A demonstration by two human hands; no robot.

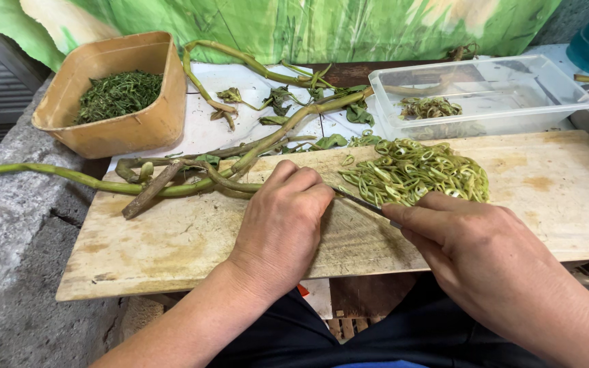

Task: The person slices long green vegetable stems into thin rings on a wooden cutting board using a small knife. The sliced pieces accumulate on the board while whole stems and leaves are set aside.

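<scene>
Two hands are seen at work over a wooden board (172,245), which is laid across a grey stone desk (8,232). A green patterned cloth (322,24) is hung along the back. Behind the board, to the left, a tan tub (114,133) is set, filled with fine chopped greens (117,94). To the right, a clear plastic box (506,102) is placed just behind the board, and a small heap of curled cuttings (429,107) is held in it. Long green stems (192,180) are spread from the desk's left edge across the board's back left corner, with more stems and leaves lying on the white sheet (199,129) behind. A pile of thin green rings (414,178) is heaped on the board's back middle, just beside the right hand.

The left hand (282,221) is laid knuckles-up on the board, its fingers curled together and pressed down on the near ends of the stems. The right hand (475,252) is closed on a thin knife (363,202), its fingers clamped around the handle. The blade is pointed left toward the left hand's fingertips, where the stems are held.
</scene>
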